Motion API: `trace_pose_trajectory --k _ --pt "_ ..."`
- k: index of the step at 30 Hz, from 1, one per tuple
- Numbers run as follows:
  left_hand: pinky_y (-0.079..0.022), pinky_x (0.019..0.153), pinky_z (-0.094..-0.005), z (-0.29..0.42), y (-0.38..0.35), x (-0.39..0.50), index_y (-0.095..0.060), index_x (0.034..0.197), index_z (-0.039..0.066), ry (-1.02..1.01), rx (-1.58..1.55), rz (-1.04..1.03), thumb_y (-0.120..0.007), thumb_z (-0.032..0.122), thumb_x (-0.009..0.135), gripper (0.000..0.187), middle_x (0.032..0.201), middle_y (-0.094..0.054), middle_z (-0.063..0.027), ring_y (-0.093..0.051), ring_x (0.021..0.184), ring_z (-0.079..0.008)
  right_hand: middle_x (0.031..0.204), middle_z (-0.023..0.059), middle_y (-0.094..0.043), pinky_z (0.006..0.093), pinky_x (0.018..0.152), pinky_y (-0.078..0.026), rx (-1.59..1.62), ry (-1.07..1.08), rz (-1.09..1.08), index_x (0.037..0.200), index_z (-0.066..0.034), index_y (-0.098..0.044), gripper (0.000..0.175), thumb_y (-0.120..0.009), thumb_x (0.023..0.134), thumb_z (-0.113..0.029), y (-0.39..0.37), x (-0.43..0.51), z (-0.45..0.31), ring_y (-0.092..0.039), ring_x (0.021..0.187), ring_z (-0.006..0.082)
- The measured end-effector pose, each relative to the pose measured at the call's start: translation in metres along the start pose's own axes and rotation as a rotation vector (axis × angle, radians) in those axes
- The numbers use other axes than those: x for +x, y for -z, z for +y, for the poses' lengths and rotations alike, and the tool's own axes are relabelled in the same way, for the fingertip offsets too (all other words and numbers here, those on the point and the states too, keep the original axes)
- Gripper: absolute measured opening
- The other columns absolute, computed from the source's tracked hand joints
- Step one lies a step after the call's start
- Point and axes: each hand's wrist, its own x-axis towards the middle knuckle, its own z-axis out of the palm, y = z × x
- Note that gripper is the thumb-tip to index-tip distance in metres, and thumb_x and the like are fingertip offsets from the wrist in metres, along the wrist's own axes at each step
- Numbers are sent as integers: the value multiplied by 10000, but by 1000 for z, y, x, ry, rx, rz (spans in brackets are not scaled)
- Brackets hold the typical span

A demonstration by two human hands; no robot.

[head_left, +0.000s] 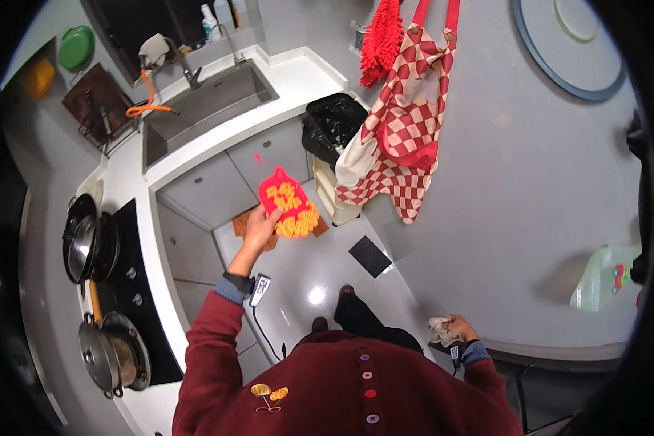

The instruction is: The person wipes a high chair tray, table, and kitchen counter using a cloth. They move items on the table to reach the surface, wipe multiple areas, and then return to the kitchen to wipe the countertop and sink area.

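Observation:
My left hand [261, 224] holds up a pink chenille cleaning pad [272, 201] with tufts of orange loops, gripped at its lower left edge. A small pink piece [258, 158] shows just above the pad's pointed tip; whether it is the pad's loop I cannot tell. Low at the right, my right hand [460, 329] is closed around a crumpled off-white cloth [442, 331], close to the grey wall. Both wrists carry a strapped-on device with a printed code. Behind the pad, part of a brown floor mat [242, 223] is covered from sight.
A grey sink [212, 103] is set in the white counter [305, 68]. A black-lined bin [335, 122] stands by a checkered apron [409, 120] and red chenille cloth [381, 43] on the wall. Pans [82, 245] and lidded pots [101, 354] sit on the black hob [152, 327] at left.

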Motion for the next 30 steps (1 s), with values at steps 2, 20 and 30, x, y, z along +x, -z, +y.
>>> trace_pose_trajectory --k 2,20,30 --pt "-460 427 -239 16 -20 59 -579 1053 26 -25 -21 -46 -607 225 871 270 768 -643 -46 -598 551 -107 827 72 -650 328 696 -483 172 24 3 981 -5 -622 242 -615 782 -142 6 10 -11 -593 740 178" --pt "-485 573 -212 21 -112 254 -575 1118 34 115 256 -759 -566 287 917 323 948 -639 -21 -631 776 -104 861 69 -653 287 696 -485 483 167 291 1050 -15 -595 216 -530 864 -104 85 27 -196 -597 767 154" --pt "-499 772 -270 22 -142 201 -430 1275 28 184 45 -1447 -680 201 836 534 1264 -488 -83 -549 1033 -164 1123 73 -593 269 909 -404 1158 241 425 1203 34 -513 466 -532 925 -339 65 -20 -403 -521 1035 131"
